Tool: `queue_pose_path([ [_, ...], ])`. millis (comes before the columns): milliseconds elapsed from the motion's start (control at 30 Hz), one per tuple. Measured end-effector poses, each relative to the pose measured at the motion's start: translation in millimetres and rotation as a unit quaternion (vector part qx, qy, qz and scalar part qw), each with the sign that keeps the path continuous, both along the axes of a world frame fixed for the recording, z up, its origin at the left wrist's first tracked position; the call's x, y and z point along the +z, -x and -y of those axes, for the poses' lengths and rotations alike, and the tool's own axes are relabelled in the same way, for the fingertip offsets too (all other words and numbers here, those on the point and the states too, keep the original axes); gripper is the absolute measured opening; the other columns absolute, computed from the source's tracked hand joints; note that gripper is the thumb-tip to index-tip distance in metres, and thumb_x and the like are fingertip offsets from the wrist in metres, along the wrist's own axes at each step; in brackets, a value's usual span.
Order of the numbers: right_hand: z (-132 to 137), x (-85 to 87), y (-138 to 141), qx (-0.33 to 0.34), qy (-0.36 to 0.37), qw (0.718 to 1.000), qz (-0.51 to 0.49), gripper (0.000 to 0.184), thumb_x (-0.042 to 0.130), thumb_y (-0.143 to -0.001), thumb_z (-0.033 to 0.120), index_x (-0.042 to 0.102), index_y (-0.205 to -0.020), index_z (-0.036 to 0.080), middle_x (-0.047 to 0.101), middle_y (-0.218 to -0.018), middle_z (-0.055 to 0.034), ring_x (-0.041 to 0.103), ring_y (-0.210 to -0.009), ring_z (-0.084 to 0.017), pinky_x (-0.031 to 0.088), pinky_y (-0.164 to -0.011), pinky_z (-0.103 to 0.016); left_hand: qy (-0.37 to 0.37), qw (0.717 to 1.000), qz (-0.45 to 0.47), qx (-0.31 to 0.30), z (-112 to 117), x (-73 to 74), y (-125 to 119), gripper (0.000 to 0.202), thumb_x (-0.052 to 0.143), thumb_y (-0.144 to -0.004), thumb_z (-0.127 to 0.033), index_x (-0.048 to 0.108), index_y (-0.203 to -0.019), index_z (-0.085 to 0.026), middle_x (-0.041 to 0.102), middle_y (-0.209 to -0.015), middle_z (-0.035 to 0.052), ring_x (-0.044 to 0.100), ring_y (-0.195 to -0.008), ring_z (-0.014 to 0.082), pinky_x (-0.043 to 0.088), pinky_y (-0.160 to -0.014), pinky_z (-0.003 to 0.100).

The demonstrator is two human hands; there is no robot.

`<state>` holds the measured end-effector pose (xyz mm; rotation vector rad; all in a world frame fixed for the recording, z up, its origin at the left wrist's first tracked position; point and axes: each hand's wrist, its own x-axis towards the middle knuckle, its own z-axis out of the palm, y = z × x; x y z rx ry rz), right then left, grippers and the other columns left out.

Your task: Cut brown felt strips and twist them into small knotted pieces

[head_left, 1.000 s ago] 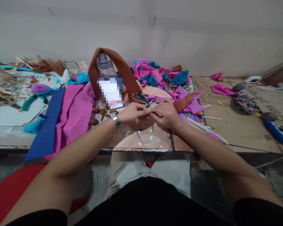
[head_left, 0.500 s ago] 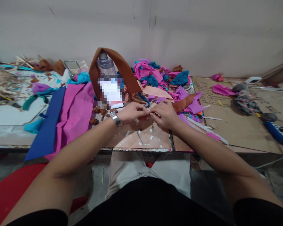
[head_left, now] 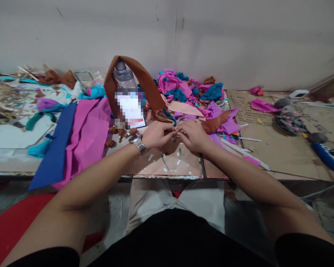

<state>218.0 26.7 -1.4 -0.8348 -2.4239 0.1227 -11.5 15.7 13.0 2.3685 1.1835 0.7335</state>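
Observation:
My left hand (head_left: 159, 134), a metal watch on its wrist, meets my right hand (head_left: 193, 134) above the near part of the table. Both are pinched, fingertips together around something small that the fingers mostly hide. Left of my left hand lie several small brown crumpled paper balls (head_left: 121, 132). A phone (head_left: 131, 109) with a lit, blurred screen leans against a plastic bottle (head_left: 124, 77). Over the bottle arches a brown paper strip (head_left: 148, 79). Beyond my right hand are a peach strip (head_left: 185, 108) and another brown piece (head_left: 217, 122).
Blue paper (head_left: 57, 142) and pink paper (head_left: 86, 137) overhang the table edge at left. Crumpled coloured paper (head_left: 180, 87) is heaped at the back against the wall. Cardboard (head_left: 256, 137) covers the right side, with a dark pincushion-like clump (head_left: 289, 120) and white sticks (head_left: 247, 154).
My left hand has shifted slightly right and its wrist has turned. The reddish-brown bit that showed below my fingertips is now mostly hidden. My right hand stays nearly in place.

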Motion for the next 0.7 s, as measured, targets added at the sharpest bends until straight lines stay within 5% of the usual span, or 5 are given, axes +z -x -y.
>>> queue_pose_path([
  [233,-0.8,0.8,1.8,0.000,0.014,1.000,-0.025,0.007,0.055,-0.100,0.025,0.061,-0.099,0.022,0.074,-0.110,-0.0093,0.062,-0.108,-0.029,0.035,-0.093,-0.045,-0.088,0.996,-0.033,-0.005,1.2,-4.1,-2.2,0.029,0.056,-0.101,-0.037,0.079,-0.099,-0.021,0.076,-0.084,0.0053,0.065,-0.074,0.0174,0.039,-0.069,0.030],
  [700,-4.9,-2.4,1.4,0.009,0.019,0.997,-0.072,0.013,0.056,-0.104,0.033,0.064,-0.100,0.023,0.075,-0.109,-0.0085,0.064,-0.107,-0.027,0.040,-0.094,-0.044,-0.037,0.999,0.038,0.008,2.1,-0.2,-1.5,0.036,0.056,-0.102,-0.044,0.079,-0.097,-0.018,0.078,-0.084,0.0044,0.064,-0.071,0.0151,0.040,-0.069,0.028],
])
